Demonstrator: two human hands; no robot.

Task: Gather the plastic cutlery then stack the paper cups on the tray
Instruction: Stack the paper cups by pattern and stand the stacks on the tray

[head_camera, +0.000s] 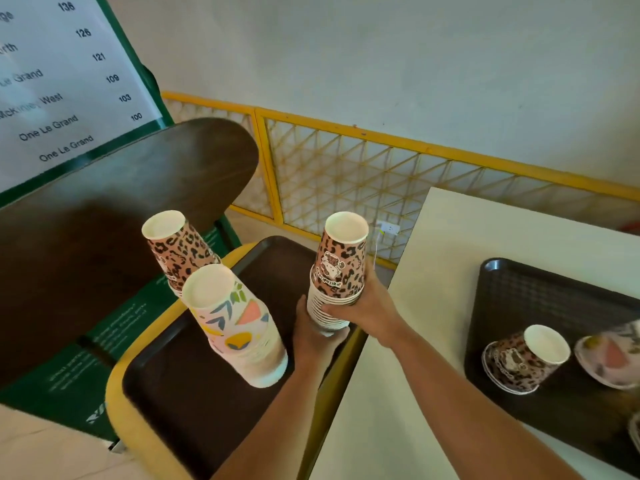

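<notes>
A dark brown tray (194, 403) lies on a yellow chair seat at lower left. On it stand two upside-down stacks of paper cups: a leopard-print stack (180, 247) at the back and a pastel leaf-print stack (235, 323) in front. Both my hands hold a third upside-down leopard-print stack (341, 265) over the tray's right edge. My left hand (311, 337) grips its bottom rims from below, my right hand (372, 306) grips its side. No cutlery is visible.
A cream table (433, 323) at right carries a second dark tray (554, 296) with a leopard cup (523, 362) lying on its side and a pastel cup (609, 358) beside it. The chair's dark wooden backrest (121, 216), a printed sign and a yellow lattice fence stand behind.
</notes>
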